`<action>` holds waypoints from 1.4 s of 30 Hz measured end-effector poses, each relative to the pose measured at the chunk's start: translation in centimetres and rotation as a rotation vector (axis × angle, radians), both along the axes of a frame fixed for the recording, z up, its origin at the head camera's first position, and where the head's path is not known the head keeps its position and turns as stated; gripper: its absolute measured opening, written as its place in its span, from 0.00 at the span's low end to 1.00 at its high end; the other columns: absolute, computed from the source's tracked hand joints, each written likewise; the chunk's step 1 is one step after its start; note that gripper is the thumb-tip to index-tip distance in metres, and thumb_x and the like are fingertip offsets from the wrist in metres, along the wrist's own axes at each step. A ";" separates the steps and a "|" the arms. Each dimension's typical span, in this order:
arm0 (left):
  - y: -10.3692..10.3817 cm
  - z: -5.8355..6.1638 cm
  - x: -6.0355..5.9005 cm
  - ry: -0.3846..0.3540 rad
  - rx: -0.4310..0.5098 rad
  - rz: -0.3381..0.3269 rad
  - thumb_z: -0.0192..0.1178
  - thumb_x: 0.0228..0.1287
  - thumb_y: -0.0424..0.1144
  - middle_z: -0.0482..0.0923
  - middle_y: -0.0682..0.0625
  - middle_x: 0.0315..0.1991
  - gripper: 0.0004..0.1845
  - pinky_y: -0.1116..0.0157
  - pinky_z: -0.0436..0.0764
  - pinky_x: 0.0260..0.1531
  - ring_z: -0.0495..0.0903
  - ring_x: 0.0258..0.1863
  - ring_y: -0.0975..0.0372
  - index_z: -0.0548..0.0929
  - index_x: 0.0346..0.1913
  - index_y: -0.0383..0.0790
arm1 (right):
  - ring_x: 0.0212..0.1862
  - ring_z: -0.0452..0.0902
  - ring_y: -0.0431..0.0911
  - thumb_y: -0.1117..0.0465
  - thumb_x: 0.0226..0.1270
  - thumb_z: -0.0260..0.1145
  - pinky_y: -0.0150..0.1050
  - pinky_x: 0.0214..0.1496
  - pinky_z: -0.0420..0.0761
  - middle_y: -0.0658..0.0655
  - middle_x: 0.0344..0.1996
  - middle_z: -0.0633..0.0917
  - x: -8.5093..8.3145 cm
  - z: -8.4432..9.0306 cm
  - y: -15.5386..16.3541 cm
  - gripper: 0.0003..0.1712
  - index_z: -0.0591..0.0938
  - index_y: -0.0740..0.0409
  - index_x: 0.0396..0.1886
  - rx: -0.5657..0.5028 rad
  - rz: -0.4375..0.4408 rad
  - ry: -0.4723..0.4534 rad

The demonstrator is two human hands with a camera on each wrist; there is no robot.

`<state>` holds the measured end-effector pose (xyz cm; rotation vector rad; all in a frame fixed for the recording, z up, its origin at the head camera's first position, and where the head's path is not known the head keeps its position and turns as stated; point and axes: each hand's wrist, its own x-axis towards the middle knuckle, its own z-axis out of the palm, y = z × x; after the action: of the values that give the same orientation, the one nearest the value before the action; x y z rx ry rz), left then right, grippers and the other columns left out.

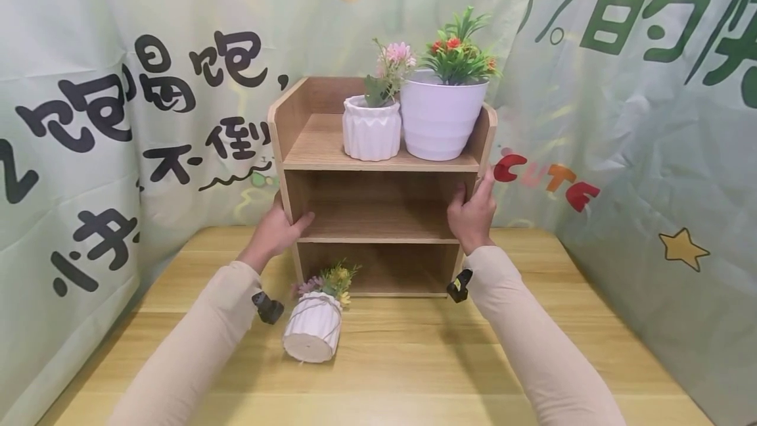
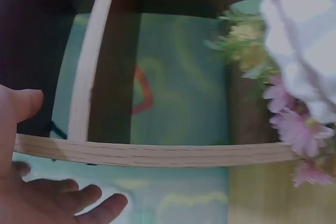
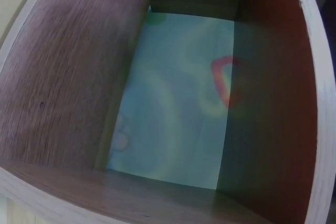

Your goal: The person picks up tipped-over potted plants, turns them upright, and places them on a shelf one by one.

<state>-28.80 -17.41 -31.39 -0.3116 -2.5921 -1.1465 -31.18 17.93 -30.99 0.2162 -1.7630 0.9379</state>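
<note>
Head view: the left hand grips the wooden shelf unit's left wall, the right hand its right wall, fingers curled round each edge; the unit stands on the table, two potted plants on top, a tipped pot in front; left wrist view: relaxed fingers below a shelf edge, pink blooms alongside; right wrist view: only the shelf's bare interior

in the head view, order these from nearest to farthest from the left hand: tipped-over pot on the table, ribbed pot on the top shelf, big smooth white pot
Measured from the left hand, which grips the shelf unit's left side panel:
1. Tipped-over pot, lying on the table just below and right of the hand.
2. Ribbed pot, top shelf, left of its neighbour.
3. Big smooth white pot, top shelf, right end.
</note>
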 end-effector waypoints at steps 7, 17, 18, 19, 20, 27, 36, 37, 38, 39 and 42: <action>0.8 -1.2 2.4 -0.118 0.022 0.059 0.59 0.64 0.57 0.55 0.23 0.68 0.56 0.42 0.58 0.65 0.60 0.65 0.34 0.29 0.76 0.40 | 0.54 0.76 0.67 0.67 0.66 0.59 0.58 0.59 0.73 0.72 0.56 0.77 0.2 0.2 0.2 0.32 0.60 0.65 0.68 -0.010 0.002 -0.024; 2.4 -3.9 5.9 -0.389 0.087 0.050 0.60 0.59 0.65 0.40 0.22 0.71 0.65 0.42 0.52 0.67 0.48 0.69 0.34 0.21 0.73 0.38 | 0.55 0.75 0.66 0.66 0.68 0.58 0.57 0.60 0.72 0.71 0.57 0.77 0.4 0.2 0.1 0.31 0.60 0.62 0.69 -0.036 -0.005 -0.102; 2.5 -4.2 6.2 -0.407 0.101 0.043 0.60 0.59 0.65 0.41 0.22 0.71 0.65 0.40 0.56 0.65 0.49 0.69 0.33 0.21 0.73 0.38 | 0.55 0.76 0.66 0.65 0.69 0.57 0.57 0.60 0.72 0.71 0.57 0.77 0.4 0.2 0.1 0.31 0.60 0.62 0.69 -0.036 -0.007 -0.106; 2.6 -4.5 6.4 -0.427 0.112 0.039 0.61 0.58 0.66 0.43 0.21 0.70 0.66 0.38 0.62 0.62 0.51 0.68 0.32 0.21 0.73 0.38 | 0.55 0.76 0.66 0.66 0.69 0.57 0.57 0.60 0.73 0.71 0.56 0.77 0.4 0.2 0.0 0.31 0.60 0.62 0.69 -0.037 -0.005 -0.107; 2.7 -4.9 6.7 -0.441 0.122 0.034 0.61 0.57 0.66 0.44 0.20 0.70 0.67 0.38 0.63 0.60 0.52 0.67 0.32 0.21 0.72 0.37 | 0.54 0.76 0.66 0.66 0.69 0.57 0.57 0.59 0.73 0.71 0.56 0.77 0.4 0.1 0.0 0.31 0.60 0.62 0.69 -0.039 -0.006 -0.107; 3.3 -6.2 8.0 -0.511 0.162 0.002 0.60 0.56 0.67 0.37 0.20 0.70 0.69 0.38 0.50 0.65 0.43 0.69 0.31 0.19 0.71 0.33 | 0.54 0.76 0.67 0.69 0.67 0.59 0.58 0.58 0.73 0.72 0.57 0.77 0.7 -0.1 -0.3 0.32 0.59 0.63 0.68 -0.030 0.001 -0.098; 3.7 -7.1 9.0 -0.521 0.104 -0.034 0.61 0.59 0.64 0.52 0.21 0.67 0.67 0.40 0.49 0.66 0.49 0.67 0.30 0.22 0.70 0.27 | 0.51 0.77 0.68 0.68 0.68 0.57 0.60 0.54 0.76 0.74 0.53 0.78 0.5 0.0 -0.2 0.30 0.60 0.64 0.67 -0.020 -0.014 -0.049; 3.8 -7.2 9.1 -0.518 0.090 -0.035 0.61 0.58 0.65 0.51 0.20 0.67 0.67 0.39 0.51 0.66 0.51 0.66 0.29 0.24 0.71 0.26 | 0.51 0.77 0.68 0.67 0.68 0.57 0.60 0.55 0.75 0.74 0.53 0.78 0.5 0.0 -0.2 0.30 0.60 0.64 0.68 -0.019 -0.012 -0.051; 3.8 -7.3 9.3 -0.511 0.077 -0.034 0.61 0.58 0.66 0.49 0.19 0.67 0.66 0.39 0.53 0.65 0.52 0.65 0.29 0.26 0.71 0.26 | 0.51 0.77 0.67 0.67 0.68 0.57 0.60 0.55 0.75 0.74 0.54 0.78 0.5 0.1 -0.2 0.30 0.60 0.64 0.68 -0.018 -0.011 -0.052; 3.9 -7.4 9.4 -0.502 0.057 -0.031 0.61 0.57 0.66 0.48 0.18 0.67 0.65 0.38 0.54 0.65 0.53 0.65 0.28 0.29 0.72 0.26 | 0.52 0.77 0.67 0.67 0.69 0.57 0.59 0.56 0.75 0.74 0.54 0.78 0.5 0.0 -0.2 0.30 0.59 0.64 0.68 -0.018 -0.008 -0.054; 4.3 -7.6 9.7 -0.468 0.017 -0.031 0.61 0.57 0.65 0.51 0.20 0.67 0.62 0.38 0.56 0.64 0.56 0.64 0.29 0.36 0.72 0.25 | 0.52 0.77 0.66 0.67 0.69 0.57 0.59 0.56 0.75 0.73 0.55 0.78 0.5 0.1 -0.1 0.30 0.59 0.63 0.68 -0.018 -0.002 -0.055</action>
<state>-19.14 -13.15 -38.99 -0.0843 -2.9789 -1.3902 -30.72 17.78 -30.94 0.1790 -1.8046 0.9662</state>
